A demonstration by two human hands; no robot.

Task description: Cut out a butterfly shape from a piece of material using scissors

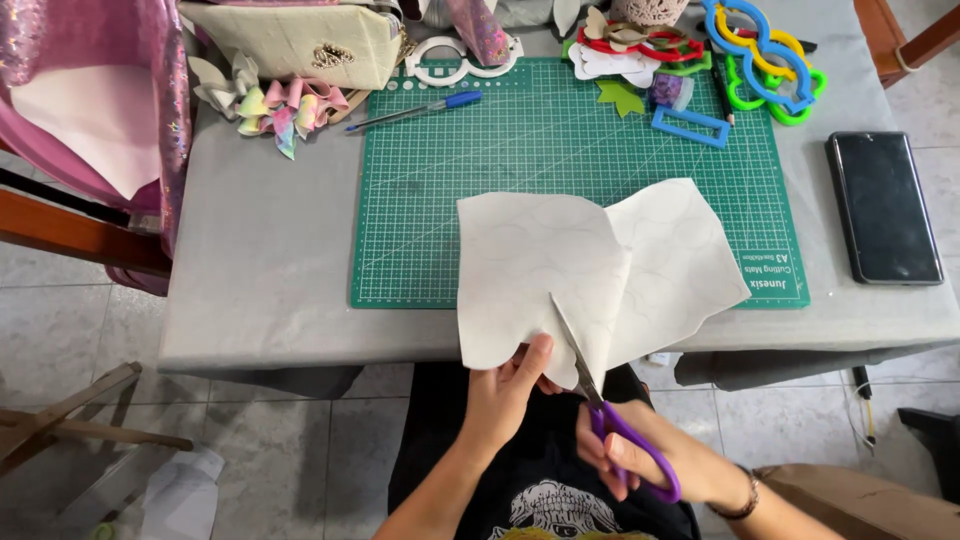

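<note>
My left hand [507,392] pinches the near edge of a white sheet [560,270] with faint curved outlines drawn on it. The sheet bends up over the near part of a green cutting mat [450,200]. My right hand [630,455] grips purple-handled scissors [610,410], whose blades cut into the sheet's near edge just right of my left thumb.
The mat lies on a grey table [270,260]. At the back are a blue pen [420,108], coloured plastic templates [760,55], a blue rectangular frame [690,125], pastel bows [270,105] and a cream pouch [300,40]. A black phone [883,205] lies at right. Pink fabric [100,90] hangs at left.
</note>
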